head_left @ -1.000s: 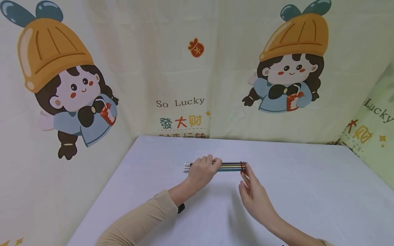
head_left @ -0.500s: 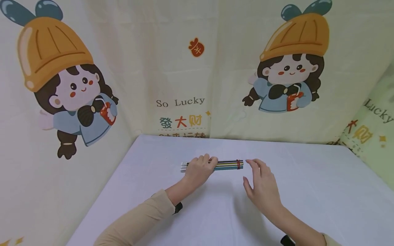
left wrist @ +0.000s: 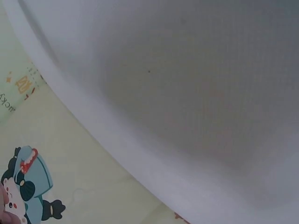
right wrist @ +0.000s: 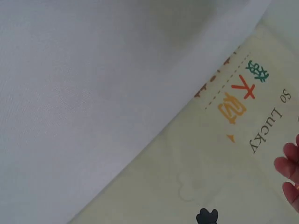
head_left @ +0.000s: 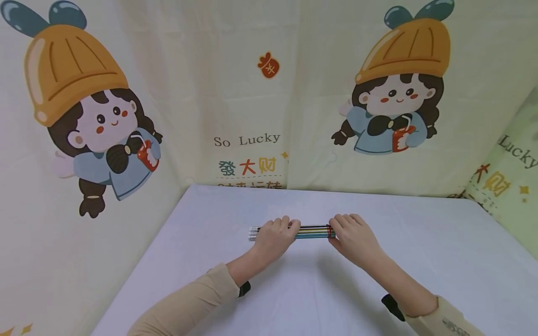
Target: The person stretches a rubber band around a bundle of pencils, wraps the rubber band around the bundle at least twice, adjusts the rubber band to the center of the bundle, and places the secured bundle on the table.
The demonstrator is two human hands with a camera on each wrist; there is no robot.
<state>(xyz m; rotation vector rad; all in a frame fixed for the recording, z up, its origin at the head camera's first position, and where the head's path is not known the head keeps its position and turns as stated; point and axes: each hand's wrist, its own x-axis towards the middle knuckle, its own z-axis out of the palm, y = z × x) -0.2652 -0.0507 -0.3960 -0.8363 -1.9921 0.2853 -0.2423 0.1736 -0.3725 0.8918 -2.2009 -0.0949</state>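
A bundle of slim pencils (head_left: 311, 232) in several colours, with pale silvery-white ends on the left, is held level above the table in the head view. My left hand (head_left: 274, 240) grips it round the left part, fingers over the top. A red rubber band (head_left: 329, 231) circles the bundle near its right end. There my right hand (head_left: 357, 240) holds the end, fingers above and thumb below, partly covering the band. In the right wrist view only some fingertips (right wrist: 290, 167) show at the right edge. The left wrist view catches a sliver of fingers at its left edge.
A white table (head_left: 235, 303) lies beneath both hands, their shadows falling on it. Behind it and at the sides hangs a cream cloth (head_left: 311, 140) printed with cartoon figures and lettering. Dark straps (head_left: 392, 305) sit under the wrists.
My right hand drew away from the bundle's right end, opened, then came back and took hold of that end. The left hand kept its grip, shifting slightly left, then slightly down.
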